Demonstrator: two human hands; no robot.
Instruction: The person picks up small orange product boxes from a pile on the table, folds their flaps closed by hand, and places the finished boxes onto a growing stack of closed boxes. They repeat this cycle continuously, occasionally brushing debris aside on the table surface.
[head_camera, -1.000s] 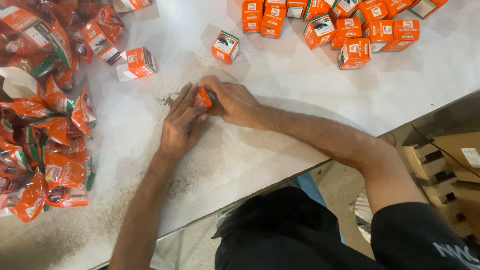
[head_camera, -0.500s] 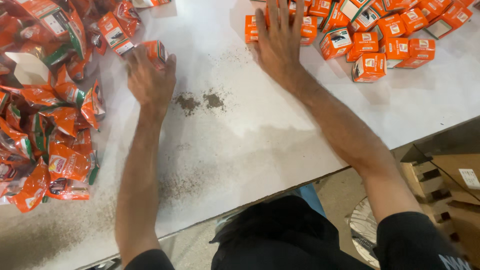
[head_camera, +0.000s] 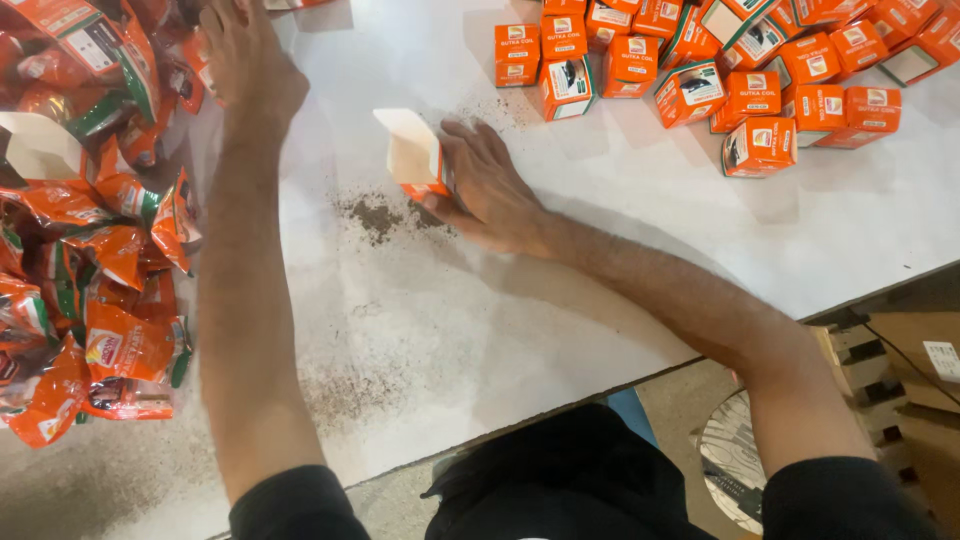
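Note:
My right hand holds a small orange box with its white flap open, resting on the white table beside a patch of dark powder. My left hand reaches far to the upper left, fingers spread over the heap of orange foil pouches. Whether it grips a pouch is hidden by the hand itself.
Several closed orange boxes are grouped at the top right. An open white carton lies among the pouches at the left. More dark powder is scattered near the table's front edge. Cardboard boxes stand below at the right.
My right hand has come back from the box group with an open box to the middle. My left hand has moved further up into the pouch heap.

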